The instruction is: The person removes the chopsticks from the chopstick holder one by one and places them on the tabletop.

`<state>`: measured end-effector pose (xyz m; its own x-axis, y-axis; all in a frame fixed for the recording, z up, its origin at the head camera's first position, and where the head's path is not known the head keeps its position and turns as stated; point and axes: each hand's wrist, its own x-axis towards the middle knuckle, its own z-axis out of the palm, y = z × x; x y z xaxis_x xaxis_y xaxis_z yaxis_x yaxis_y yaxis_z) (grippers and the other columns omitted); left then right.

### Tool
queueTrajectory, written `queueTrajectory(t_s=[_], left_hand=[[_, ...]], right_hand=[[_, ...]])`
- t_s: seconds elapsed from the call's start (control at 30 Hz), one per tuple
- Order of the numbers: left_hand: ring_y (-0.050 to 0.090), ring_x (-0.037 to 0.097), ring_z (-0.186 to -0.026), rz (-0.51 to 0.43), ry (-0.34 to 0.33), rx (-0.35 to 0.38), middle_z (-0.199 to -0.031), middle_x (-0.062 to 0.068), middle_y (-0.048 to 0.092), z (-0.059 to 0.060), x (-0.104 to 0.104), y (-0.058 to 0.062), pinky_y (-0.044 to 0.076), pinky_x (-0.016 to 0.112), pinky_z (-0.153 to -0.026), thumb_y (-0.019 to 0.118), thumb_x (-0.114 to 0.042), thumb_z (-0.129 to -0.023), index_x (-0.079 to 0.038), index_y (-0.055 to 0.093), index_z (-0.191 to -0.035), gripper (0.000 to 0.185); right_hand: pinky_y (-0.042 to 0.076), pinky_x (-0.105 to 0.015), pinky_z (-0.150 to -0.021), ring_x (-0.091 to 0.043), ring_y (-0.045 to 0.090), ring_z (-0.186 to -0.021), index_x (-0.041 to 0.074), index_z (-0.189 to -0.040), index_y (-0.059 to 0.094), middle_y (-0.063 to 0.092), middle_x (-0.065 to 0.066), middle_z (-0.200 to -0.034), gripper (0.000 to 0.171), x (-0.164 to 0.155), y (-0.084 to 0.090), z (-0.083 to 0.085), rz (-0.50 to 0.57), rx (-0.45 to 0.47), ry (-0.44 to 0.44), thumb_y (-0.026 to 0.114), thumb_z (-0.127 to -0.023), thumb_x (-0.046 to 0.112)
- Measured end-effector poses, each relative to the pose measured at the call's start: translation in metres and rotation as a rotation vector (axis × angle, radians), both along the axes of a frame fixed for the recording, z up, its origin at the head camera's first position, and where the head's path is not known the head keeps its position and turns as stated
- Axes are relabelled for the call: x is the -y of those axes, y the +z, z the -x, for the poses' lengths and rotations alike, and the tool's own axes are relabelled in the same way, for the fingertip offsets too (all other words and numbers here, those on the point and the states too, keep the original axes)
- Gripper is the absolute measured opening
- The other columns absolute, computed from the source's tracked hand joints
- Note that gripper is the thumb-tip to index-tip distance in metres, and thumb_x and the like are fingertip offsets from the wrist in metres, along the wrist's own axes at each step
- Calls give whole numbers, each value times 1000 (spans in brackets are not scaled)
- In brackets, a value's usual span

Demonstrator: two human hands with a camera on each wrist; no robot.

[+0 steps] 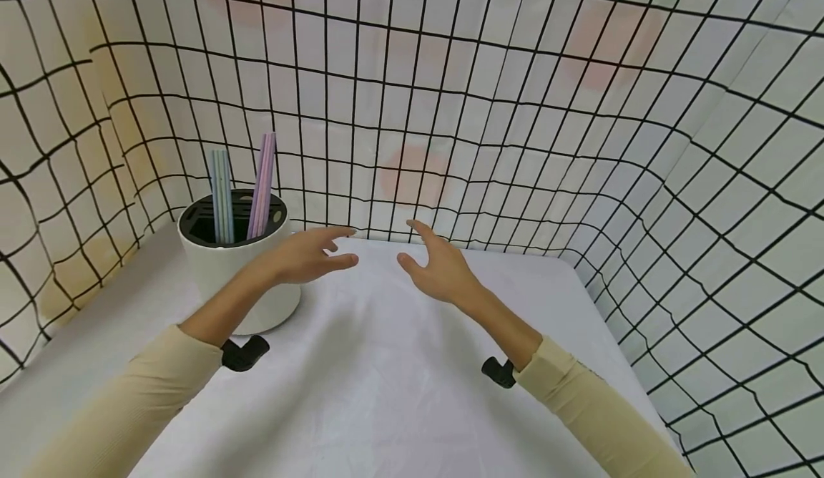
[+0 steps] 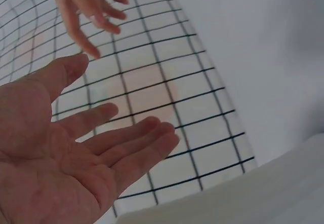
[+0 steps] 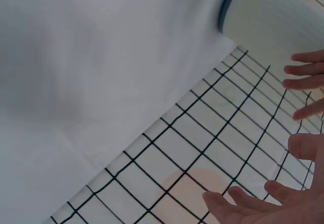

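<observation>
Both hands hover over the white table (image 1: 386,392), apart from each other and holding nothing. My left hand (image 1: 302,255) stretches in front of a white round holder (image 1: 212,270) with a black slotted top, and whether it touches the holder cannot be told. In the left wrist view its palm shows, with thumb and fingers spread. Opposite it, my right hand (image 1: 444,267) reaches in from the right, its fingers loosely extended. Bluish sticks (image 1: 222,195) and purple sticks (image 1: 262,184) stand in two bundles in the holder.
A black wire grid (image 1: 412,91) walls the table at the back, left and right, with pale cloth behind it. Black wrist mounts (image 1: 244,354) sit under both forearms.
</observation>
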<state>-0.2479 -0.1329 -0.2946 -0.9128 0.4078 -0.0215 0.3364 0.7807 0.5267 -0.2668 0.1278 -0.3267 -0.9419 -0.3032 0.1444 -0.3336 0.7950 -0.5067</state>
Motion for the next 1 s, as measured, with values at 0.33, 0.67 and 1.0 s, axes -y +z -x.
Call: queueTrajectory(t_s=[0.33,0.67,1.0], left_hand=[[57,42,-130,-69,58,33,-143,17,59,-22,53,53,47,68,-104,53,-56,-102,-23,37,-158,67],[46,55,-134,10,241,-5,-154,26,44,-37,116,84,38,80,-100,42,-67,-100,-24,25,-162,77],[50,53,-129,-106,372,29,-150,35,42,-31,165,74,41,74,-103,38,-67,-101,-14,19,-163,84]], right_hand=[[58,-51,-95,-32,61,-128,22,-153,42,62,-15,-140,57,46,33,2,79,-39,105,57,-101,38],[58,-44,-94,-26,63,-119,23,-151,45,62,-7,-139,54,94,53,8,218,-41,168,60,-101,36],[60,-44,-91,-23,66,-118,23,-150,48,66,-10,-134,52,127,55,20,279,91,164,60,-102,38]])
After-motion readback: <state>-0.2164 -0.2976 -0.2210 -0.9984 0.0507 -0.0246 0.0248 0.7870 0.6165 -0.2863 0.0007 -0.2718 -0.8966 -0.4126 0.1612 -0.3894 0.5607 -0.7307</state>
